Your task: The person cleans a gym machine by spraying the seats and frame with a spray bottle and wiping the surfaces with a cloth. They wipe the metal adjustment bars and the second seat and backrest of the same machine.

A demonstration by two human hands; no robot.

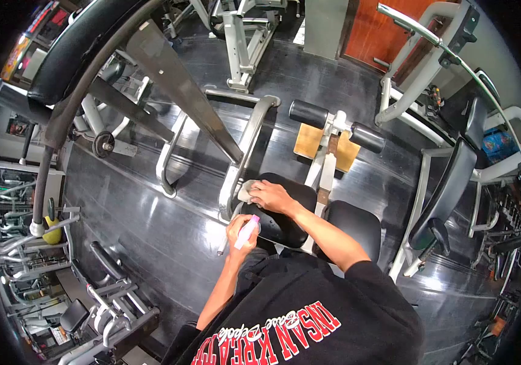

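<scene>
My right hand presses a pale cloth, its fingers bent over it, at the far left corner of a black padded seat. The cloth lies right beside the curved silver frame tube of the machine. Closer to my body, my left hand is wrapped round a small white bottle with a pink top. The bottle is tilted, its pink end towards the seat. A second black pad is to the right of the seat.
Ahead stands a bench with black foam rollers over a wooden board. A long grey beam slopes down to the frame from the upper left. Another padded machine stands at right, and racks and a yellow kettlebell at left.
</scene>
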